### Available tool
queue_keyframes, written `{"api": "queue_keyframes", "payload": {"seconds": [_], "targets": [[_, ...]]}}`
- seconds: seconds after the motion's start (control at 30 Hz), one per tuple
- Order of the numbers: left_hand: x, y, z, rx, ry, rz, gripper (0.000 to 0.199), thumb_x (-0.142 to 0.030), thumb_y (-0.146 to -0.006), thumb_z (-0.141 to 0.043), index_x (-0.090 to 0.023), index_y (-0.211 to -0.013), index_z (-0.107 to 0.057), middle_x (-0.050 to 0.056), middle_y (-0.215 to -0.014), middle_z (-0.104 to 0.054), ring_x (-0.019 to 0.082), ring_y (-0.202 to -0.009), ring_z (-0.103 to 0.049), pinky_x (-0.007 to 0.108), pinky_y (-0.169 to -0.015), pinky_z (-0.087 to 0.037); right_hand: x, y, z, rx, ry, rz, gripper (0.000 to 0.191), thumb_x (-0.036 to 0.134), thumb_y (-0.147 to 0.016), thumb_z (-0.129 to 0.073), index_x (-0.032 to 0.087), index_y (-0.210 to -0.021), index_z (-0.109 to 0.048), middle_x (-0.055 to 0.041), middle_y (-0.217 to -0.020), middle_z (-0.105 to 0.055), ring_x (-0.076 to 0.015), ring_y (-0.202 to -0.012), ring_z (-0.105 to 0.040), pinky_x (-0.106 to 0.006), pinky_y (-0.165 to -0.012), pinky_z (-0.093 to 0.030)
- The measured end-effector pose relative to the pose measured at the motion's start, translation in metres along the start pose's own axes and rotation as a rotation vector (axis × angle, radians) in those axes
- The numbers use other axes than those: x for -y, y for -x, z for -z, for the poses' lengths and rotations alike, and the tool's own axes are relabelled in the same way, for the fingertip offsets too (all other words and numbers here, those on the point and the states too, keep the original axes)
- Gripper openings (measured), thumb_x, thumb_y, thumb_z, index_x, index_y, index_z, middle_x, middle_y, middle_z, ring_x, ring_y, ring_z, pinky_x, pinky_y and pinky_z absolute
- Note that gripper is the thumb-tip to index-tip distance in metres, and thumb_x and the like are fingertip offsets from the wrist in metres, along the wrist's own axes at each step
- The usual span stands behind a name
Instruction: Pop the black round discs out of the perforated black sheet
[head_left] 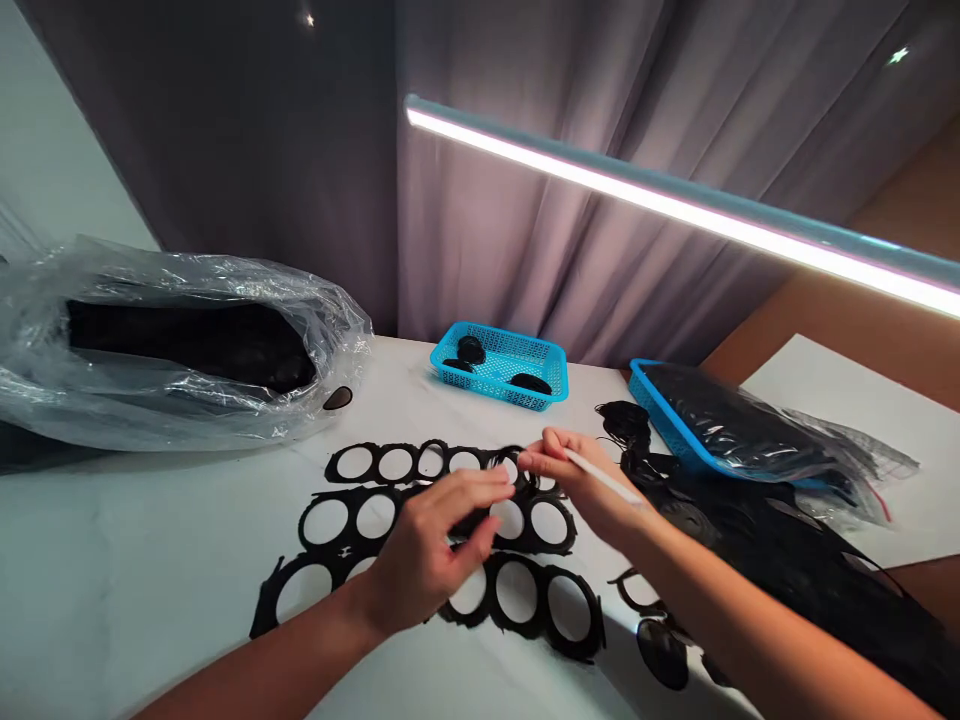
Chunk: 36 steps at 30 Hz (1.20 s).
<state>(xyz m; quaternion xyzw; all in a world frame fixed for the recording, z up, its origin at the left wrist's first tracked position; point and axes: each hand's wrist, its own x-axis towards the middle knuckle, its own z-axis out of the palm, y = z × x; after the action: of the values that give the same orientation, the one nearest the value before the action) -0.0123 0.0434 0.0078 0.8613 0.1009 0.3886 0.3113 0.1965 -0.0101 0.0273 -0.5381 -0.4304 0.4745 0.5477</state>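
Rows of black strips with round holes (517, 590) lie across the white table in front of me. Over the middle row, my left hand (439, 535) has its thumb apart from its bent fingers, and I see nothing held between them. My right hand (585, 480) grips a slim white stick-like tool (606, 476), its kind unclear, which runs back along the palm. The fingertips of both hands nearly meet at the far strip (397, 462). Thin dark strands show there, partly hidden by the fingers.
A clear plastic bag (330, 320) of black material stands left. Behind the strips is a blue basket (499, 390) with black pieces. At right, another blue basket (664, 425) holds bagged black material, beside a black heap (780, 560). A lit tube lamp (675, 208) hangs overhead.
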Motion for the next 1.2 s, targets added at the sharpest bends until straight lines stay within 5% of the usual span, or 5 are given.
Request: {"api": "queue_keyframes", "payload": {"seconds": [0.1,0.37,0.63,0.97,1.2], "targets": [[0.021,-0.002,0.009,-0.053,-0.062,0.12,0.023,-0.012,-0.096,-0.049,-0.02,-0.114,-0.061,0.006,-0.122,-0.063,0.019,-0.118,-0.059,0.033,-0.098,-0.051,0.014,-0.053,0.015,0.03,0.256,0.042,0.059,0.047,-0.064,-0.082,0.021,-0.062,-0.029,0.0031,-0.063,-0.054,-0.0124,-0.063,-0.048,-0.026,-0.062,-0.036],[0.061,0.022,-0.007,0.252,-0.465,0.206,0.035,-0.012,-0.084,-0.064,-0.019,-0.118,-0.063,0.012,-0.132,-0.057,0.032,-0.138,-0.04,0.058,-0.114,-0.028,0.027,-0.213,0.021,-0.205,0.794,0.124,0.053,0.038,-0.065,-0.083,0.019,-0.056,-0.035,0.0007,-0.063,-0.059,-0.0131,-0.064,-0.051,-0.025,-0.059,-0.032],[0.064,0.023,-0.004,0.336,-0.512,0.291,0.031,-0.022,-0.086,-0.065,-0.022,-0.117,-0.064,0.011,-0.134,-0.057,0.032,-0.14,-0.038,0.059,-0.115,-0.025,-0.002,-0.291,-0.006,-0.282,0.948,-0.031,0.026,0.037,-0.095,-0.06,0.013,-0.085,-0.061,-0.0003,-0.08,-0.061,-0.0114,-0.068,-0.058,-0.027,-0.066,-0.05],[0.076,0.028,-0.008,0.39,-0.574,0.206,0.053,-0.033,-0.091,-0.064,-0.019,-0.14,-0.048,0.016,-0.15,-0.042,0.033,-0.142,-0.034,0.058,-0.113,-0.027,0.008,-0.255,0.018,-0.367,0.953,0.028,0.018,0.019,-0.086,-0.067,0.016,-0.076,-0.053,-0.0068,-0.09,-0.064,-0.0191,-0.091,-0.06,-0.033,-0.082,-0.046],[0.074,0.019,-0.011,0.411,-0.635,0.138,0.06,-0.046,-0.094,-0.06,-0.02,-0.145,-0.043,0.017,-0.154,-0.035,0.035,-0.144,-0.028,0.061,-0.114,-0.019,0.018,-0.087,0.03,-0.178,0.446,0.112,0.036,0.058,-0.096,-0.038,0.022,-0.091,-0.041,-0.0061,-0.094,-0.068,-0.0154,-0.077,-0.063,-0.027,-0.07,-0.047]]}}
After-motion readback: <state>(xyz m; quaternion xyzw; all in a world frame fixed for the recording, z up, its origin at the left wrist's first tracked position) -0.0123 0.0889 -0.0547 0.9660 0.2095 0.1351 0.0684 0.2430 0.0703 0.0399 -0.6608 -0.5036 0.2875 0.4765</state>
